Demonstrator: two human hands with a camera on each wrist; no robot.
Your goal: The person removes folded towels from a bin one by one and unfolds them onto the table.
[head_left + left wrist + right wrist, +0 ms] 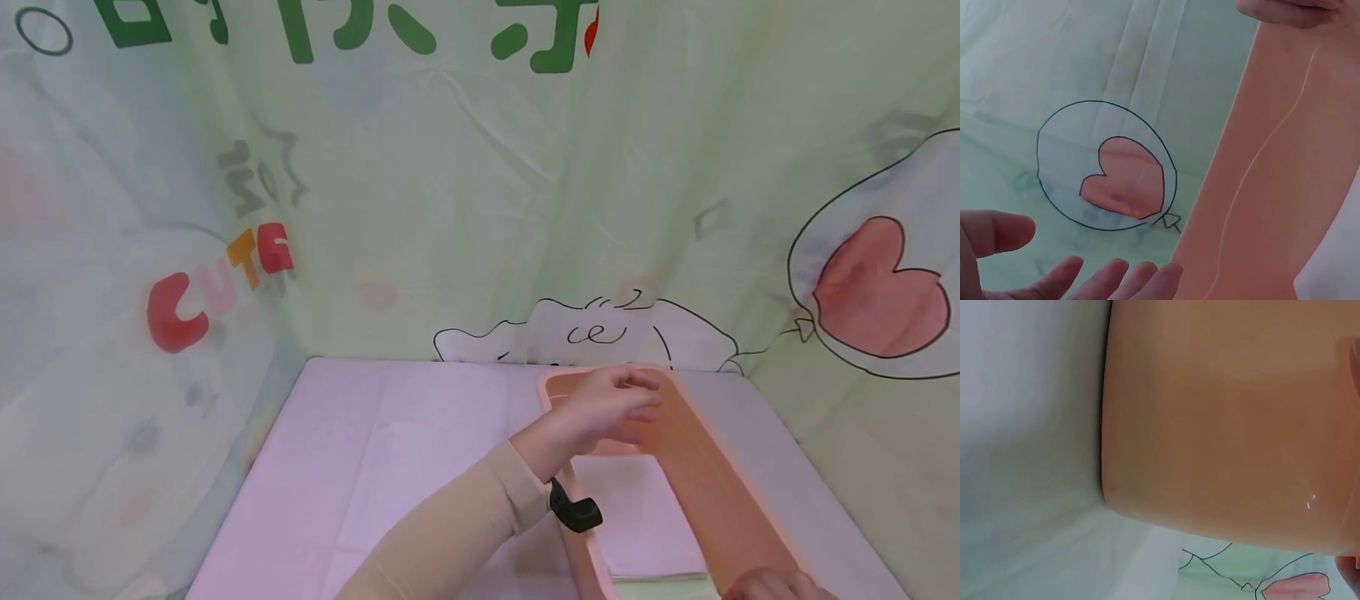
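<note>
A peach-pink plastic bin [720, 467] stands on the right half of the table. Inside it along the left side lies a flat, folded pale lilac cloth [637, 517], with a pale green layer [667, 590] showing at its near edge. My left hand [607, 404] hovers over the bin's far end. Its thumb and fingers [1110, 278] are apart with nothing between them. At the near right, my right hand [776, 585] grips the bin's rim, curled fingers showing in the left wrist view. The right wrist view looks along the bin's outer wall [1222, 425].
A lilac cloth covers the table [420, 467]. Printed curtains [450, 208] hang behind it and on both sides, close to the bin's far end. A black strap device [574, 507] sits on my left wrist, beside the bin's left rim.
</note>
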